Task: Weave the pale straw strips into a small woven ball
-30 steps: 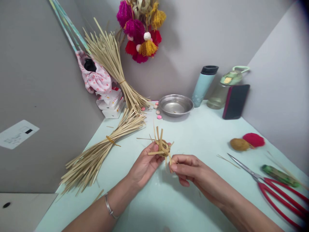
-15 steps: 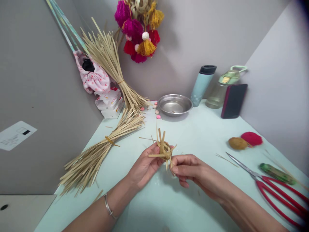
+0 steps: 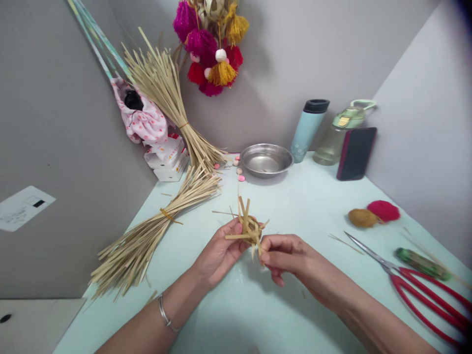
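A small woven straw ball (image 3: pixel 251 230), with several loose strip ends sticking out, is held up between my hands above the table. My left hand (image 3: pixel 225 250), a silver bangle on its wrist, grips the ball from the left with thumb and fingers. The thumb and forefinger of my right hand (image 3: pixel 282 255) pinch a straw strip (image 3: pixel 259 246) at the ball's lower right. Part of the ball is hidden by my left fingers.
Straw bundles (image 3: pixel 147 236) (image 3: pixel 169 103) lie and lean at the left. A metal bowl (image 3: pixel 267 161), a blue tumbler (image 3: pixel 309 130), a green bottle (image 3: pixel 334 137) and a phone (image 3: pixel 356 154) stand behind. Red-handled scissors (image 3: pixel 401 275), yarn balls (image 3: pixel 383 210) and a green knife-like tool (image 3: pixel 420 264) are right.
The straw ball has turned slightly in my hands. My right hand still pinches the strip, its fingers shifted a little. The whole view has drifted marginally left.
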Demonstrator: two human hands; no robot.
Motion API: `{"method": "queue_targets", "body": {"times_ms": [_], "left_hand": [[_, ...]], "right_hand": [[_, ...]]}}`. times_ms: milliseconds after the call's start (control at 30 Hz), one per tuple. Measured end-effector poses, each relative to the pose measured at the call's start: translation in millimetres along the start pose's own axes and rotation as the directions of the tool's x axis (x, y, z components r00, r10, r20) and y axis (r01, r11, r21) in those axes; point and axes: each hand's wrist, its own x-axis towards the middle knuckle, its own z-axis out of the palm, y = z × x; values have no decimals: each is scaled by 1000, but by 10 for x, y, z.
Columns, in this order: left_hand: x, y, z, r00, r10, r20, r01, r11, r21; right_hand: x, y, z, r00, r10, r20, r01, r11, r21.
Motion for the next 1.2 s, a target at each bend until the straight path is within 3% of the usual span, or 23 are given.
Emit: {"method": "queue_targets", "body": {"times_ms": [333,600,833,1200], "left_hand": [[23,7,-29,997,30,-71,-30,1000,10],[8,-7,-16,1000,9,-17,-8,999,36],[-7,6,-9,1000,9,-13,-9,999,31],[-5,3,-10,999,22,-25,-22,1000,3]], "right_hand": [[-33,-7,22,992,-22,-122,36,994,107],[1,-4,-1,1000,8,2,-8,999,-38],[-2,-11,-9,996,-67,-58,60,993,-104],[30,55,39,984,-112,-139,102,992,-76]]}}
